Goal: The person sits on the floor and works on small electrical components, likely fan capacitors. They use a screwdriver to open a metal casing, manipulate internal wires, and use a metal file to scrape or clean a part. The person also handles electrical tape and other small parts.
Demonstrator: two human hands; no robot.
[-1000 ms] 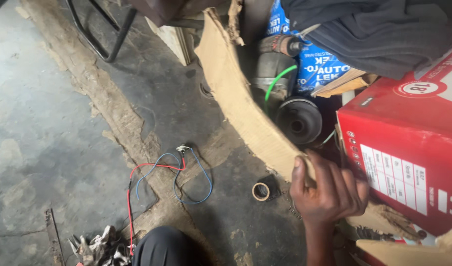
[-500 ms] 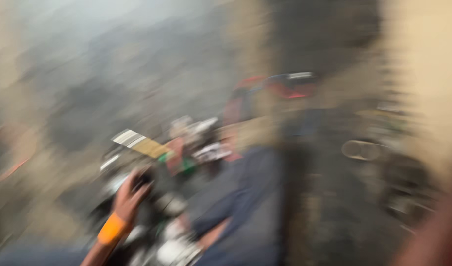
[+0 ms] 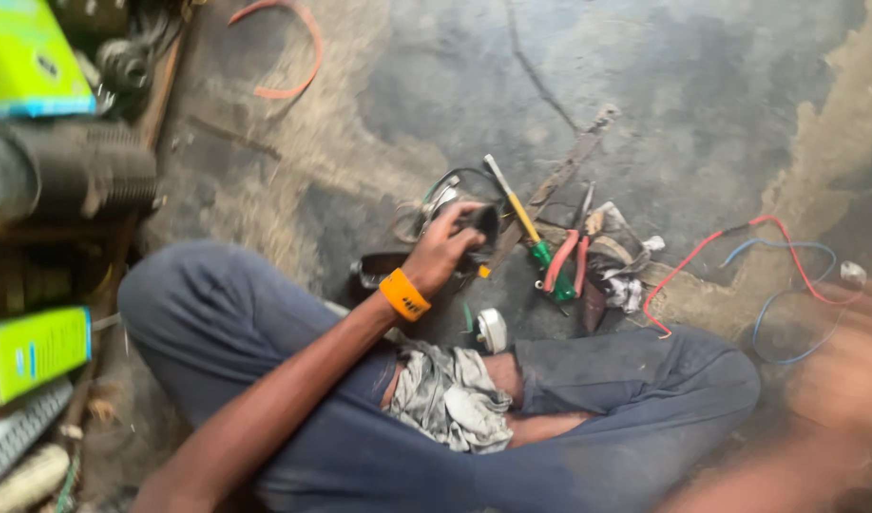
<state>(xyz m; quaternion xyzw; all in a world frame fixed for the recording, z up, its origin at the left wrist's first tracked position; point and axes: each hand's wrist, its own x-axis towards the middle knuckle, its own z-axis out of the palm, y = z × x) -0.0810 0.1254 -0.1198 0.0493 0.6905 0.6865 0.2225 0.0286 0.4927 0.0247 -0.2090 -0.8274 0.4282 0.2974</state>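
- A flat green box (image 3: 27, 52) with a blue edge sits at the far left top; a second green box (image 3: 32, 351) lies lower on that side, beside a dark ribbed cylinder (image 3: 84, 171).
- My left hand (image 3: 445, 249), orange band (image 3: 403, 294) at the wrist, has its fingers curled onto a small dark metal part (image 3: 479, 223) on the rough, stained concrete floor (image 3: 645, 76), just ahead of my crossed legs.
- My right hand (image 3: 849, 375) is a blur at the right edge; I cannot tell its grip.
- Near the part: a yellow-shafted screwdriver (image 3: 521, 218) with a green handle, red-handled pliers (image 3: 564, 261), a crumpled grey rag (image 3: 450, 394), and red and blue wires (image 3: 768, 266).
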